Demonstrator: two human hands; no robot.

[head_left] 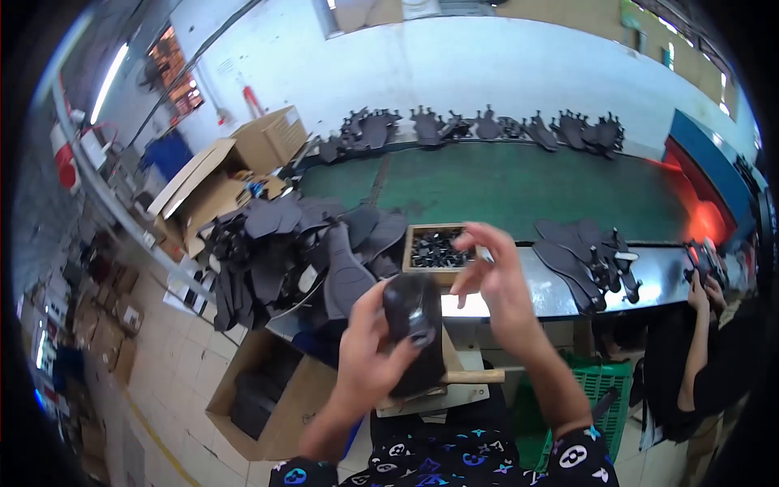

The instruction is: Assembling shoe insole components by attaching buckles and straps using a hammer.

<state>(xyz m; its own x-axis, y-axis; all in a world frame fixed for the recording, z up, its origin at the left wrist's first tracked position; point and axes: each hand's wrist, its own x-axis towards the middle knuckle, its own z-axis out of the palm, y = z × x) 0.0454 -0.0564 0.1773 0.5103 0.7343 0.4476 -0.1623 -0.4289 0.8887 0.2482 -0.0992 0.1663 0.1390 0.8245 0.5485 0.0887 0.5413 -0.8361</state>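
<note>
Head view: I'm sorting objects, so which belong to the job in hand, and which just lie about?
Likely job:
glossy black piece, in the left hand
wooden tray of small black parts, near right hand
dark grey soles, left of the tray

Probably lying about:
cardboard box behind the soles
green plastic crate

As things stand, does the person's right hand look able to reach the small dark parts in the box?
Likely yes: the right hand looks empty, its fingers overlap the box in this view, and no lid covers the small dark parts.
</note>
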